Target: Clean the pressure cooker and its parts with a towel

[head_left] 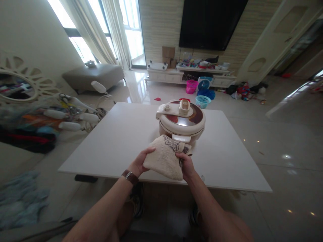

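Between my two hands is a folded beige towel with a dark grey pattern along its upper side. My left hand grips its left edge, thumb on top. On the right edge, my right hand is closed around the cloth with the thumb over it. Just beyond the towel stands an electric pressure cooker, cream-coloured with a brown glossy lid, a lid handle and a front grip. The towel overlaps the cooker's lower front in the view; whether they touch I cannot tell.
The cooker stands on a white table. A pink basket and a light blue basket are on the floor behind. A lamp with white shades lies at the left, near a grey bench.
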### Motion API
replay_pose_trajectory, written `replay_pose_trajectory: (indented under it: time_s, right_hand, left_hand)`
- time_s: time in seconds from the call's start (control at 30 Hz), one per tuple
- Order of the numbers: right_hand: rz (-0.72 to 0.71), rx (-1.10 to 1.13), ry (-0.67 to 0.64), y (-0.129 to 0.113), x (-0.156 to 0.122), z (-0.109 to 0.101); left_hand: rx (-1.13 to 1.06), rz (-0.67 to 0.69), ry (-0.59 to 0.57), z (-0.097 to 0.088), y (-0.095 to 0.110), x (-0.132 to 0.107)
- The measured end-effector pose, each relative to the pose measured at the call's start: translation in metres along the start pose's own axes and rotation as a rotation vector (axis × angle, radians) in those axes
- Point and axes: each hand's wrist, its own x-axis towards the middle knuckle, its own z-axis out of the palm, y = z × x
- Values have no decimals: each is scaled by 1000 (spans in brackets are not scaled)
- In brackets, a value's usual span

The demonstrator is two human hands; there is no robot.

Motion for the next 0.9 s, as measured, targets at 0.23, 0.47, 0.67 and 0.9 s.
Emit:
replay_pose_trajectory:
  time_s: [0.23, 0.47, 0.67, 0.9]
  right_hand:
    - [-45, -11, 44, 8, 15, 13]
    - [-27, -112, 135, 11, 14, 8]
    - [-23, -160, 173, 4, 2, 0]
    - [-47, -195, 246, -4, -2, -14]
  left_hand:
    - [129, 532, 315, -7, 64, -39]
    - [342, 1249, 746, 7, 72, 2]
    - [726, 1255, 746, 44, 35, 42]
    - [1174, 1141, 534, 81, -8, 82]
